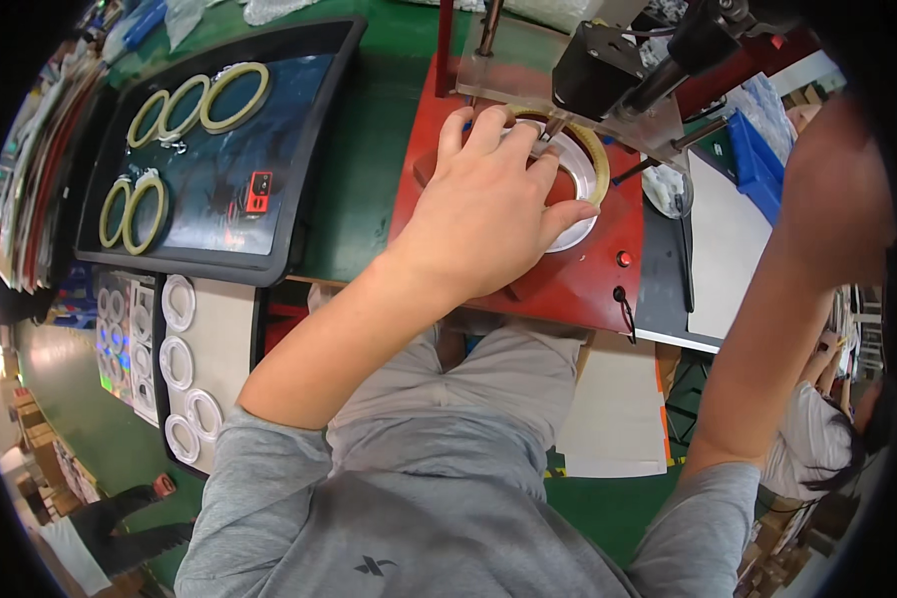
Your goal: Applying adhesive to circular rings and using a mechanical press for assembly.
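My left hand (488, 204) lies over a white ring (574, 164) on the red base (598, 289) of a small press. Its fingers curl over the far side and the thumb reaches across the near right part, holding the ring. A yellowish outer ring (598, 149) shows around the white one. Above the fingers stands the press head, a black block (598, 68) with a metal tip coming down close to them. My right hand (839, 184) is raised at the far right, beside the press, smeared by motion; its fingers cannot be made out.
At left, a black tray (294, 214) holds several yellowish rings (234, 98) and a small red-and-black device (258, 192). Below it, several white rings (177, 303) lie on a pale board. A blue bin (752, 164) stands at right. Other people (812, 439) are nearby.
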Demonstrator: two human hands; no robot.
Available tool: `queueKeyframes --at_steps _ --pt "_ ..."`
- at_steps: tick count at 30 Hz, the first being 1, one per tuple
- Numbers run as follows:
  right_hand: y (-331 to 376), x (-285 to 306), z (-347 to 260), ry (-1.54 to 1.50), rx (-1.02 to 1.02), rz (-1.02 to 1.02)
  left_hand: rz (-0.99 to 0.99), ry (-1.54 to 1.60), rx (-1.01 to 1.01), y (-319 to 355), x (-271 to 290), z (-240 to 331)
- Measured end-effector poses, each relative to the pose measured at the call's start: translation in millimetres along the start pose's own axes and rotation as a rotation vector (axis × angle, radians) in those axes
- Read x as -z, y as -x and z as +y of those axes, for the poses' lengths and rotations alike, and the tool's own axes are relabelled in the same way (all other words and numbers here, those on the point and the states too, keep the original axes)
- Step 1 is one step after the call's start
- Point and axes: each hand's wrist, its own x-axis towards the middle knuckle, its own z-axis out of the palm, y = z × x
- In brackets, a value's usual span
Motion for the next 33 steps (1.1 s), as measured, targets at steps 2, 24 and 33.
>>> queueKeyframes --at_steps 2,24,33 --pt "22.2 4.0 -65.8 0.141 0.091 0.017 0.019 0.126 -0.039 5.2 0.3 0.4" --pt "200.3 3.4 -113.1 0.818 -0.275 -0.928 0.139 0.645 0.494 117.8 -13.1 -54.2" --pt "169.9 2.5 -108.3 0.687 -0.249 -0.791 0.131 0.638 0.470 117.3 -9.2 -55.3"
